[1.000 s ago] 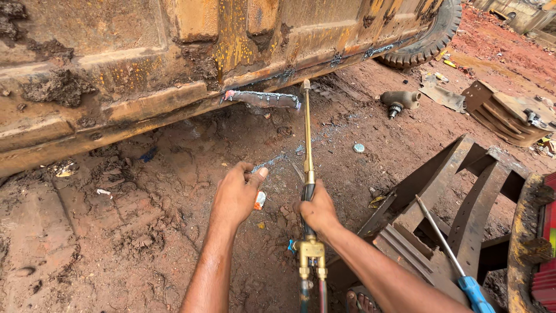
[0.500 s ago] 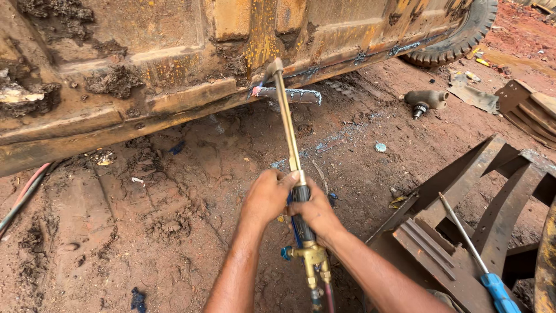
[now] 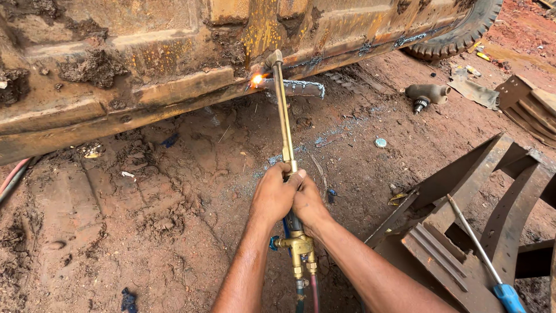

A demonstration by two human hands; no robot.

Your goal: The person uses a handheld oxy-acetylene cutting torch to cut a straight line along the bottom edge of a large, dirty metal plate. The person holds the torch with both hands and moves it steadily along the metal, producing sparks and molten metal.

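Both hands grip the handle of a brass cutting torch [image 3: 285, 124]. My left hand [image 3: 273, 194] wraps the handle from the left, and my right hand [image 3: 310, 204] closes on it from the right, just above the brass valve block [image 3: 299, 248]. The torch's long tube reaches up to a rusty, mud-caked steel body [image 3: 174, 87]. At the tip a small bright flame [image 3: 256, 79] touches the lower edge of that body, beside a grey metal piece [image 3: 295, 88] that sticks out from it.
Red muddy ground lies all around. A rusty steel frame [image 3: 463, 226] stands at the right with a blue-handled tool [image 3: 492, 272] resting on it. A tyre [image 3: 463, 35] is at the upper right. A grey cylindrical part [image 3: 425, 94] lies near it. Hoses [image 3: 14, 177] run at the left edge.
My left hand has come off the ground and joined the right on the torch handle. The torch tip has swung up to the steel edge, and a flame now shows there.
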